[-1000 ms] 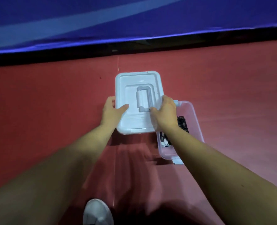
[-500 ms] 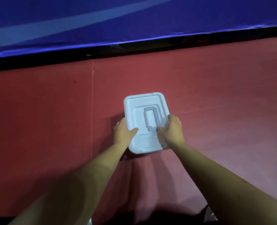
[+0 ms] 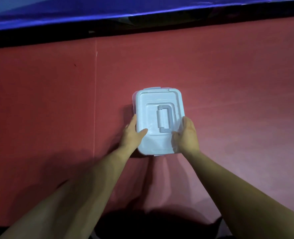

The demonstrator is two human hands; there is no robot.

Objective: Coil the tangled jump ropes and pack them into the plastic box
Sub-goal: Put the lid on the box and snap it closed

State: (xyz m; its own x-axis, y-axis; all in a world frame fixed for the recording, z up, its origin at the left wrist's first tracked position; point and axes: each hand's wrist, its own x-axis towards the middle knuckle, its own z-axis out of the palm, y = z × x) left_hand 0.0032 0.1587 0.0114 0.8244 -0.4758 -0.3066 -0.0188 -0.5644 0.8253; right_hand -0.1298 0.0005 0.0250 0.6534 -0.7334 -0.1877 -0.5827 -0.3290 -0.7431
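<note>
Head view (only view): the pale blue-white rectangular plastic lid (image 3: 160, 135) sits on top of the clear plastic box (image 3: 134, 109). The box rests on the red floor mat (image 3: 237, 100), approx. centre of frame. Only a thin strip of box rim shows along the lid's left and far edges, so alignment looks close but not exact. Your left hand (image 3: 131, 135) grips the lid's near-left edge, thumb laid on the top face, fingers down the side. Your right hand (image 3: 187, 133) mirrors it at the near-right edge, thumb just beside the grey fold-flat handle (image 3: 164, 118). Reason for this hold: a two-sided grip w/ thumbs on top lets you steer the lid square to the rim and press down evenly. It also keeps you off the handle, which lies flat in its recess. Jump ropes: not visible; presumably inside the box under the opaque lid, cannot confirm. Latch tabs (image 3: 152, 88) show at the far and near short edges; whether they are engaged cannot be told. Est. status: final step, closing. Next: press the near corners, then the far corners, and check the rim strip is even all round. Risk: a rope loop caught btwn lid and rim would stop the lid seating. Bkgd: a blue padded barrier (image 3: 73, 12) runs along the far edge of the mat, well apart from the box.
</note>
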